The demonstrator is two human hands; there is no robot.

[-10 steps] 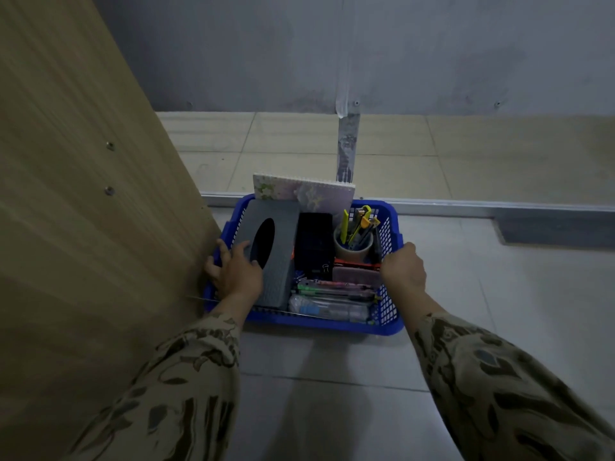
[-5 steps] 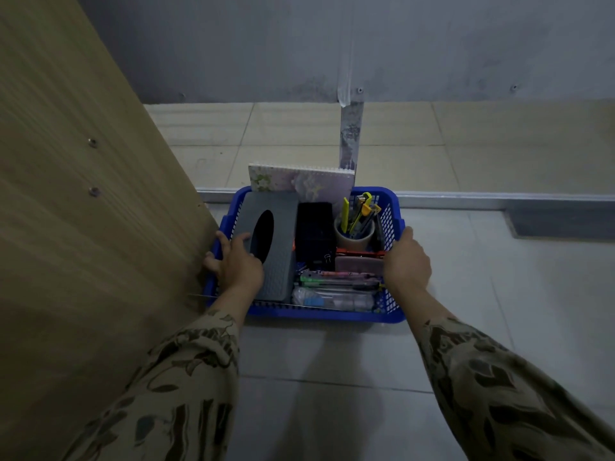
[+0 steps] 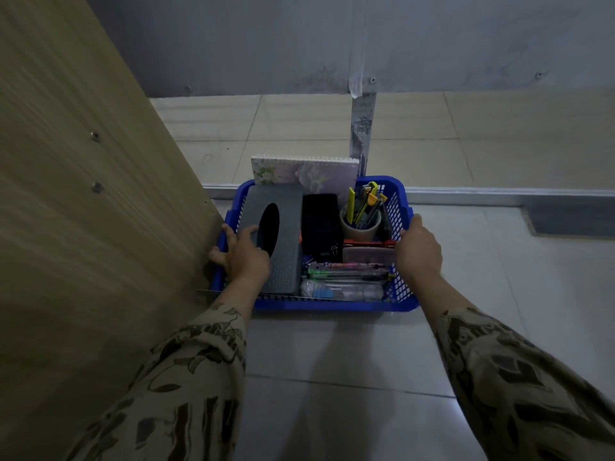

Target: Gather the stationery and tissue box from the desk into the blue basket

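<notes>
The blue basket (image 3: 332,306) sits on the tiled floor against a wooden panel. Inside lie a grey tissue box (image 3: 286,261) on the left, a black case (image 3: 321,224) in the middle, and a cup of pens and cutters (image 3: 361,229) at the right. A floral spiral notebook (image 3: 319,173) stands along the far wall of the basket, and several pens (image 3: 346,272) lie along the front. My left hand (image 3: 246,257) holds the left rim, its thumb on the tissue box. My right hand (image 3: 417,251) grips the right rim, thumb pointing along it.
The tall wooden panel (image 3: 83,194) fills the left side, touching the basket. A metal floor track (image 3: 499,193) runs across just behind the basket, with a grey wall (image 3: 432,44) farther back. Grey floor tiles (image 3: 332,377) lie between me and the basket.
Both hands stay on the rims, and the basket has shifted slightly away from me toward the floor track. My right thumb has stretched out along the rim.
</notes>
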